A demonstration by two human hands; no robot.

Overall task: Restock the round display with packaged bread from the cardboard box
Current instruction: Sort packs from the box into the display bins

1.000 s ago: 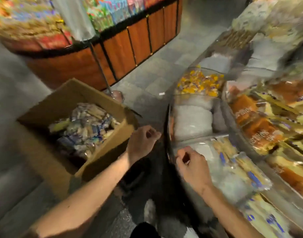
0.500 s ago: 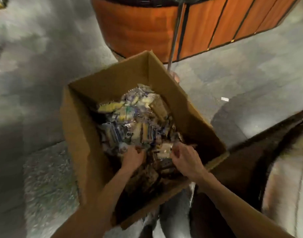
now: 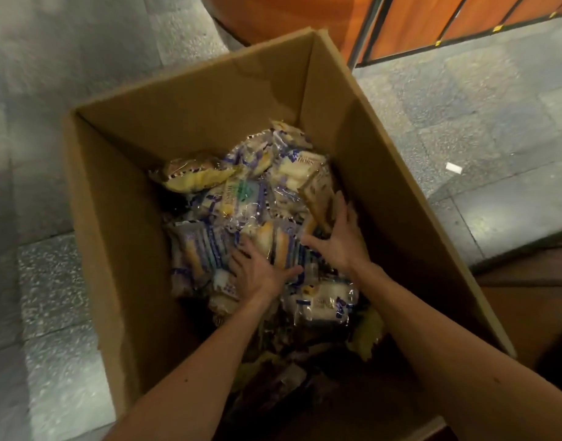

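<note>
Tiled floor [image 3: 464, 106] | left hand [image 3: 257, 275], right hand [image 3: 340, 243] splayed on bread packs [image 3: 241, 192]

The box [image 3: 120, 218] is plain tan-brown. The bread packets [image 3: 241, 198] are clear wrap printed blue and white over pale yellow loaves. The floor [image 3: 464, 106] is speckled grey tile, with one white scrap [image 3: 453, 168]. The display [image 3: 292, 14] has orange-brown panels with black seams.

Grey speckled tile floor [image 3: 464, 122]; orange wood-panelled base [image 3: 289, 14] behind, seemingly curved.
</note>
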